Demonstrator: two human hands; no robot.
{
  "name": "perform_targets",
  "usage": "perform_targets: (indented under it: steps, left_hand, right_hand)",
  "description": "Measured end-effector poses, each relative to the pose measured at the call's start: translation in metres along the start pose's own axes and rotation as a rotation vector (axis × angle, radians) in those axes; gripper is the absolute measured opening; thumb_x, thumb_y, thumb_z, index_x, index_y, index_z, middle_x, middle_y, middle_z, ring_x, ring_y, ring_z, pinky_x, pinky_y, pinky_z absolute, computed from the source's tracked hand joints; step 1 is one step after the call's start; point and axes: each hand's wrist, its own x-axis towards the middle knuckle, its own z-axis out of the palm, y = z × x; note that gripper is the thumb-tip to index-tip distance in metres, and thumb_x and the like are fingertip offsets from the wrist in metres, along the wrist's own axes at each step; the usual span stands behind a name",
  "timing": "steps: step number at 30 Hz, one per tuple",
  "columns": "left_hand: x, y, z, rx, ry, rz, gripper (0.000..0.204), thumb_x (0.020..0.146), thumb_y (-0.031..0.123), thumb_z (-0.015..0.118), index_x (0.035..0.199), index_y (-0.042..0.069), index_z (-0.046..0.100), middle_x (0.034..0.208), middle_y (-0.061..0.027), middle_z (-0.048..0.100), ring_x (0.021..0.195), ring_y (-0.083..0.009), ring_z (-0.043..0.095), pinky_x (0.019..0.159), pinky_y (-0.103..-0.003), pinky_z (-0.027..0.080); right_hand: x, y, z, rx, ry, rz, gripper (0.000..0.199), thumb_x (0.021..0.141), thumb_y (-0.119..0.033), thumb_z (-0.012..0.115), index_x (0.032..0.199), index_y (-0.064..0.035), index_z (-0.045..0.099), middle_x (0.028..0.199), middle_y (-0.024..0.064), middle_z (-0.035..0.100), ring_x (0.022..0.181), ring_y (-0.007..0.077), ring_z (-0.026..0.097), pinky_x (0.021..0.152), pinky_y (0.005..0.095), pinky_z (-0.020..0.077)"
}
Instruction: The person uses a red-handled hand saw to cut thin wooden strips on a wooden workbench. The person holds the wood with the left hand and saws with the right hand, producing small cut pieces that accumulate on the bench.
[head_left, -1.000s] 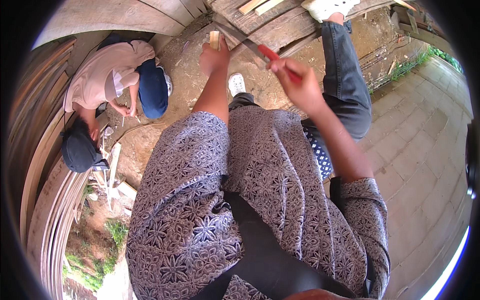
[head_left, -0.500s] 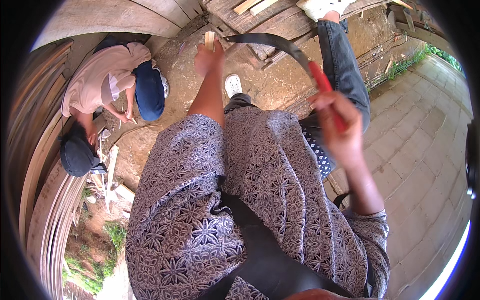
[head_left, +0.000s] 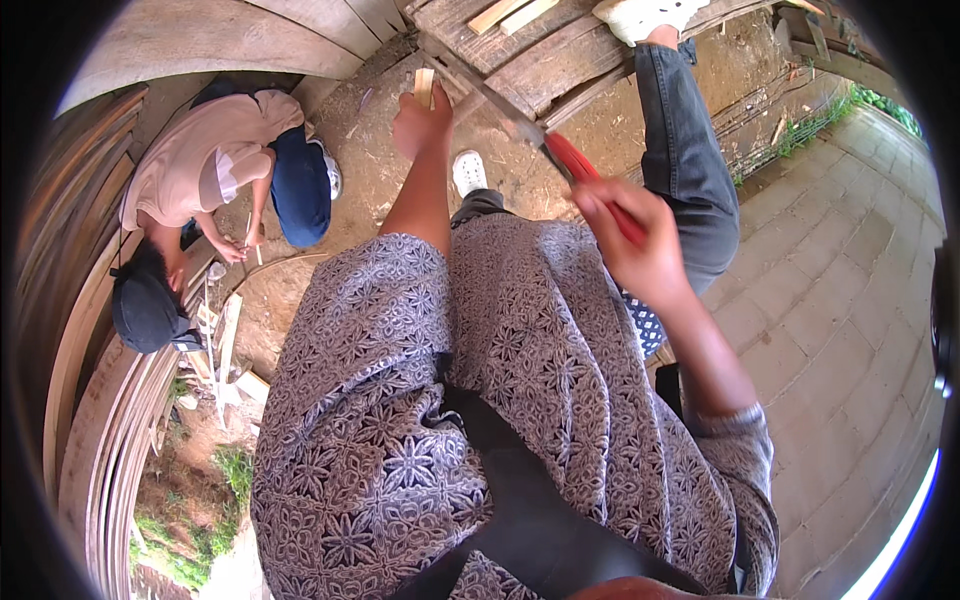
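Observation:
My left hand (head_left: 422,125) is closed around a short pale piece of wood (head_left: 424,86), whose upper end sticks out above the fingers. In my right hand (head_left: 640,240) I grip the red handle of a curved saw (head_left: 575,165). Its dark blade points up and left and is seen nearly edge-on, smeared by motion. The blade's far end lies against the brown background near the planks, to the right of the wood. I cannot tell whether blade and wood touch.
A crouching person (head_left: 205,170) at the left holds a thin stick (head_left: 250,225). Long boards (head_left: 90,480) line the left side. Pale offcuts (head_left: 228,335) lie near that person. My raised foot in a white shoe (head_left: 650,15) rests by a plank platform (head_left: 520,65). Paving (head_left: 840,280) spreads at right.
My right hand has moved left and slightly down with the saw, and the blade has turned from broadside to nearly edge-on. My left hand has barely shifted.

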Motion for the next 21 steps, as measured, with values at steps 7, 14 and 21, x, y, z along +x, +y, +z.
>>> perform_targets:
  steps: [7, 14, 21]
  left_hand:
    - [-0.012, 0.001, 0.011, -0.038, 0.01, -0.037, 0.06, 0.087, 0.065, 0.059, 0.1, 0.006, 0.065, 0.09, -0.0229, 0.073, 0.087, -0.0425, 0.071, 0.076, -0.053, 0.056]
    - [-0.018, -0.002, 0.023, -0.03, 0.049, 0.005, 0.052, 0.087, 0.059, 0.062, 0.095, 0.008, 0.063, 0.088, -0.0218, 0.073, 0.083, -0.0408, 0.073, 0.071, -0.051, 0.057]
    - [-0.015, -0.01, 0.023, -0.054, 0.006, 0.005, 0.061, 0.088, 0.063, 0.058, 0.099, 0.004, 0.065, 0.091, -0.0237, 0.072, 0.088, -0.0425, 0.071, 0.076, -0.053, 0.056]
  right_hand:
    - [0.069, 0.088, 0.067, 0.146, 0.072, -0.044, 0.015, 0.096, -0.016, 0.068, 0.097, -0.0008, 0.071, 0.082, 0.0115, 0.07, 0.074, 0.0118, 0.063, 0.071, 0.0295, 0.0509]
    - [0.087, 0.106, 0.072, 0.151, -0.007, 0.016, 0.019, 0.101, -0.017, 0.064, 0.103, -0.0001, 0.072, 0.086, 0.0004, 0.068, 0.079, 0.0042, 0.056, 0.073, 0.0213, 0.0463]
    - [0.077, 0.119, 0.075, 0.188, 0.039, -0.037, 0.017, 0.097, -0.018, 0.068, 0.098, -0.0013, 0.072, 0.075, 0.0059, 0.065, 0.071, 0.0069, 0.055, 0.066, 0.026, 0.0472]
